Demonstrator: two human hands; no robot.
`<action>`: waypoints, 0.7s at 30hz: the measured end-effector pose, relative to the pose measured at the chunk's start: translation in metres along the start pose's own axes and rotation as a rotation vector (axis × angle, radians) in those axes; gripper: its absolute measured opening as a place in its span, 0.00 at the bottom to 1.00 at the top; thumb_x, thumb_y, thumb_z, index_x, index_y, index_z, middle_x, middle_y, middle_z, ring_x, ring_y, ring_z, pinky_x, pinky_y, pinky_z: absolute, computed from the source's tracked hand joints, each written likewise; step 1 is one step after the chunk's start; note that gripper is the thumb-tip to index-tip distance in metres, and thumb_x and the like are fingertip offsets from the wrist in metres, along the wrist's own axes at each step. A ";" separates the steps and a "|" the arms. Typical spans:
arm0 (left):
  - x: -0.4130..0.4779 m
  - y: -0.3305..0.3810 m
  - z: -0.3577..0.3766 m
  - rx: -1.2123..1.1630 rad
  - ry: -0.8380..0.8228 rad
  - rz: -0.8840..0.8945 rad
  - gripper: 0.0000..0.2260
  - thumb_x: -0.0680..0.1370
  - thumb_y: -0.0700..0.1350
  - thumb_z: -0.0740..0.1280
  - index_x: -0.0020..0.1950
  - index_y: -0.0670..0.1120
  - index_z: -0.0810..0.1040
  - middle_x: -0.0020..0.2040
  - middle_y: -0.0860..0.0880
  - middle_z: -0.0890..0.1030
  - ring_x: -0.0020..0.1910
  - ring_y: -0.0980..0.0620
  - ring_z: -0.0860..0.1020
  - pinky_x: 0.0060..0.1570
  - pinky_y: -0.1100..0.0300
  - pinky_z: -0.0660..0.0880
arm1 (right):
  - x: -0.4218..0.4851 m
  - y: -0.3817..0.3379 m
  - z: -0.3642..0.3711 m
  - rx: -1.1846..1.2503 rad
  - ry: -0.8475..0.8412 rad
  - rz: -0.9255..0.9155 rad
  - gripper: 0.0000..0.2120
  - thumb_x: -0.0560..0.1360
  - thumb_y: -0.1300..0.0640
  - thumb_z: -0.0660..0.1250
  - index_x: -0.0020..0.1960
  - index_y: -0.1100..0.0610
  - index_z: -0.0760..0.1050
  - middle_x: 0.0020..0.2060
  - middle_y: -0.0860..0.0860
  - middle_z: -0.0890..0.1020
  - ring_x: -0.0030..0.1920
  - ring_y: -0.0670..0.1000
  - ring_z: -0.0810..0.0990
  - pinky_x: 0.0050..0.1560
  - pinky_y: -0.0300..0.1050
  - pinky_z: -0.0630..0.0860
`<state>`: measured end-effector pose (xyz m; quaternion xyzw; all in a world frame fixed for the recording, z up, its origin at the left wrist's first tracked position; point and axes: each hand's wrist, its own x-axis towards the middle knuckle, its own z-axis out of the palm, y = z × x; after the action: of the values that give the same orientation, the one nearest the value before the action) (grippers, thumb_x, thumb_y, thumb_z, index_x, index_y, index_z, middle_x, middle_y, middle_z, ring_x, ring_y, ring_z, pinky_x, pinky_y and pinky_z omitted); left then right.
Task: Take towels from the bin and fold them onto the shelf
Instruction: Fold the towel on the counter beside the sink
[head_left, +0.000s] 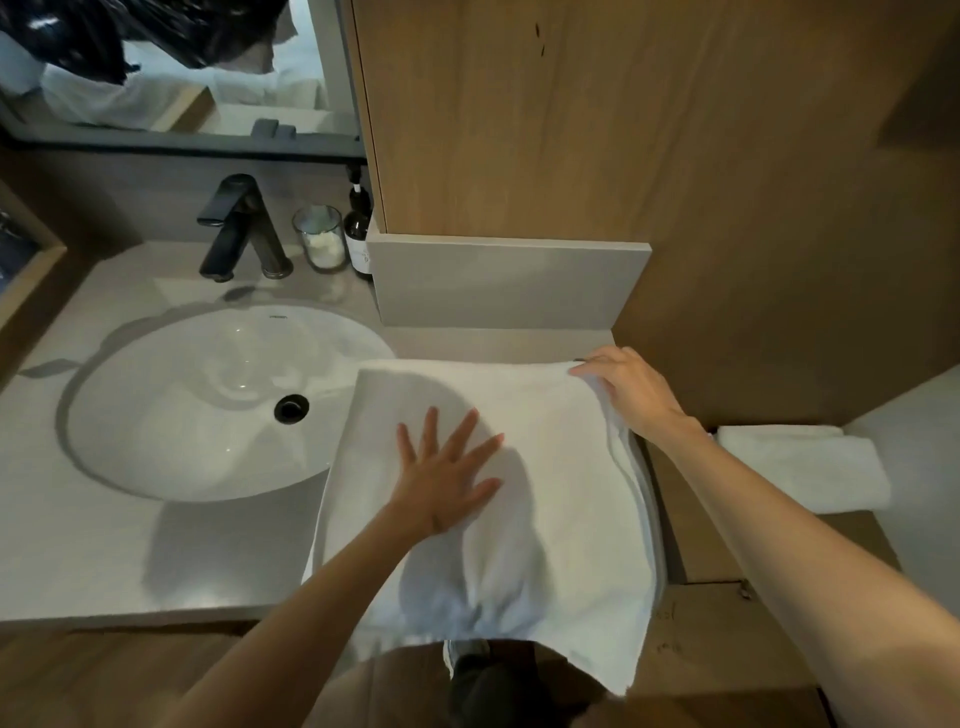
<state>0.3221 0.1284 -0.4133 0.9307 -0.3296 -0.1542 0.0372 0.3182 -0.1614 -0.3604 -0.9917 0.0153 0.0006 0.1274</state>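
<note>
Items as I see them through the head camera, nearest first:

- Towel (561, 467): white, spread flat on the right end of the counter (78, 519). Its near edge hangs over the counter's front, and its left side overlaps the rim of the sink (208, 405).
- Left hand (447, 478): open, palm down, fingers straight and spread. It presses on the middle of the towel.
- Right hand (623, 389): fingers curled over the towel's far right corner, pinching the edge, which is lifted slightly there.
- Folded towel (800, 467): white, lying on a wooden surface just right of the right forearm, apart from the spread towel. I cannot tell whether that surface is the shelf.
- Sink: white oval basin set into the counter, with a dark drain (291, 408) near its middle.
- Faucet (241, 228): black, standing behind the basin.
- Glass jar (319, 236): clear with white contents, just right of the faucet.
- Bottle (359, 228): dark with a pump top, beside the jar and against the wood panel (623, 130).
- Mirror (182, 67): on the wall above the faucet.
</note>
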 end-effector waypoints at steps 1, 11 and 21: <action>0.004 0.000 0.002 -0.001 0.020 0.004 0.28 0.77 0.68 0.44 0.76 0.66 0.44 0.79 0.55 0.38 0.75 0.36 0.35 0.68 0.30 0.36 | 0.004 0.007 0.000 0.015 0.005 0.006 0.17 0.78 0.66 0.62 0.61 0.51 0.80 0.64 0.54 0.75 0.64 0.58 0.71 0.59 0.52 0.70; 0.029 0.001 0.009 0.002 0.125 -0.055 0.29 0.74 0.71 0.35 0.75 0.68 0.41 0.78 0.54 0.37 0.75 0.37 0.33 0.67 0.30 0.33 | -0.001 0.013 0.025 0.492 0.100 0.653 0.36 0.78 0.48 0.66 0.78 0.45 0.49 0.71 0.60 0.63 0.68 0.65 0.65 0.64 0.60 0.67; 0.034 0.000 0.012 -0.020 0.155 -0.115 0.26 0.78 0.68 0.40 0.75 0.68 0.39 0.78 0.56 0.35 0.75 0.38 0.32 0.68 0.30 0.35 | -0.027 0.005 0.047 0.402 0.378 0.548 0.17 0.83 0.55 0.55 0.70 0.55 0.63 0.65 0.53 0.73 0.59 0.58 0.77 0.54 0.55 0.75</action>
<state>0.3428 0.1076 -0.4337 0.9569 -0.2699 -0.0868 0.0632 0.2916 -0.1537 -0.4071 -0.8887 0.3025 -0.1512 0.3094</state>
